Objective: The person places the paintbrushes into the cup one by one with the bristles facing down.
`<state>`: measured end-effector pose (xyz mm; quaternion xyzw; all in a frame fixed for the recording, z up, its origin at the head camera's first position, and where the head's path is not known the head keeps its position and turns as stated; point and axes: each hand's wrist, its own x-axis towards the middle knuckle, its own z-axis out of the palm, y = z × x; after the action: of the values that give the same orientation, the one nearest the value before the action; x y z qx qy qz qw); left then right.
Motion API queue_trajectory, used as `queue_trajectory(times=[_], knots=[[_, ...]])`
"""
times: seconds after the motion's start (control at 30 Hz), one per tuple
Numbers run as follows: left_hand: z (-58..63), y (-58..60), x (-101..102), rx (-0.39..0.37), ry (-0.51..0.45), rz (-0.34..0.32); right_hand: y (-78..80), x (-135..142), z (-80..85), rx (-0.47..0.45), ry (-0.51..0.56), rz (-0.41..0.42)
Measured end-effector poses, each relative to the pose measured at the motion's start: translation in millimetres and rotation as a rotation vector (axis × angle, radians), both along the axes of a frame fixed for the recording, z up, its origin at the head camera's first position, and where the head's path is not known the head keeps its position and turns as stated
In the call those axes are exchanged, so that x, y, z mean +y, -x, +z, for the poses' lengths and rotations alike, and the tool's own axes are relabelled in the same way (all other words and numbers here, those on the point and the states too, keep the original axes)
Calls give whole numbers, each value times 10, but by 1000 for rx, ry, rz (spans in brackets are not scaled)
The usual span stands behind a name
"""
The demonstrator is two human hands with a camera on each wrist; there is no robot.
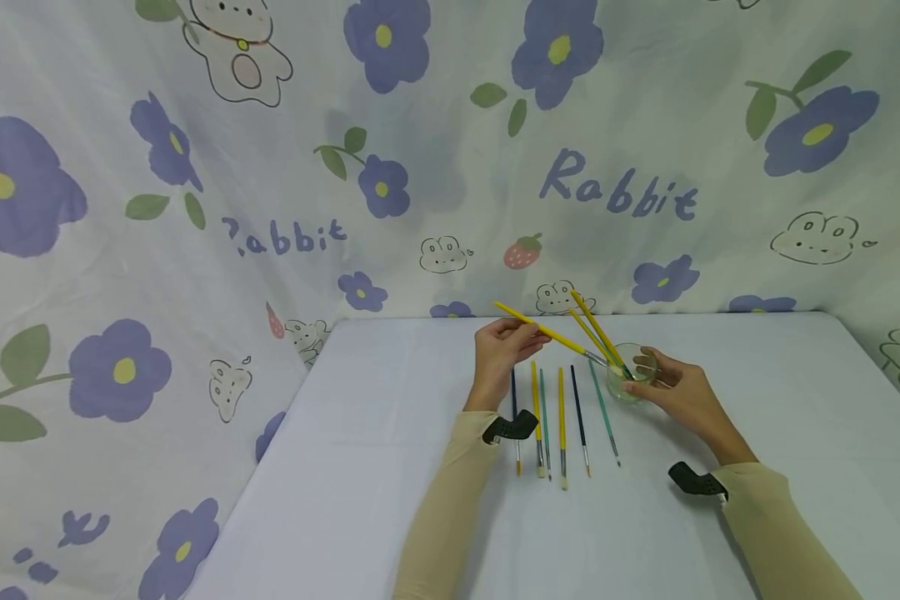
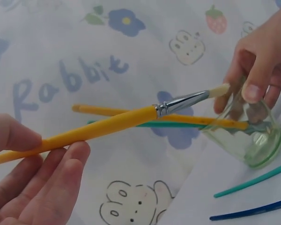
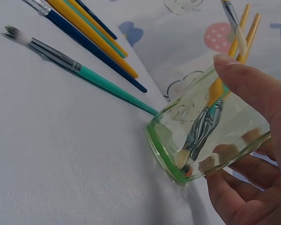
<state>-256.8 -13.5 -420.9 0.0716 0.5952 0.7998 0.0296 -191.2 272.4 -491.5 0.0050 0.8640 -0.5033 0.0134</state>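
My left hand (image 1: 497,357) pinches a yellow-handled paintbrush (image 2: 114,123) between thumb and fingers. Its pale bristles and silver ferrule point right, close to the mouth of a clear, green-tinted glass cup (image 3: 160,154). The right hand (image 1: 682,393) grips that cup from the right, thumb near the rim and fingers round the far side, keeping it tilted leftward. Inside lean a few paintbrushes with yellow and teal handles, among them a yellow one (image 1: 594,321), bristles down at the bottom and handles sticking out past the rim.
Several paintbrushes lie in a row on the white table (image 1: 345,467), bristle ends toward me. Among them are a yellow brush (image 1: 562,417), a dark blue brush (image 1: 578,408) and a teal brush (image 1: 603,408). A flower-and-rabbit print cloth (image 1: 435,167) hangs behind the table.
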Motion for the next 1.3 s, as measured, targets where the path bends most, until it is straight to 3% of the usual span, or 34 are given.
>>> queue_trajectory(times=[0.63,0.97,1.3], knots=[[67,-43,292,86,124,8,9,-8,-13,-6,20,-8],[26,-88,384,113,197,6,11,-17,-16,-8,16,-20],[-10,-121,425,103,197,-11,10,-21,-12,3,20,-23]])
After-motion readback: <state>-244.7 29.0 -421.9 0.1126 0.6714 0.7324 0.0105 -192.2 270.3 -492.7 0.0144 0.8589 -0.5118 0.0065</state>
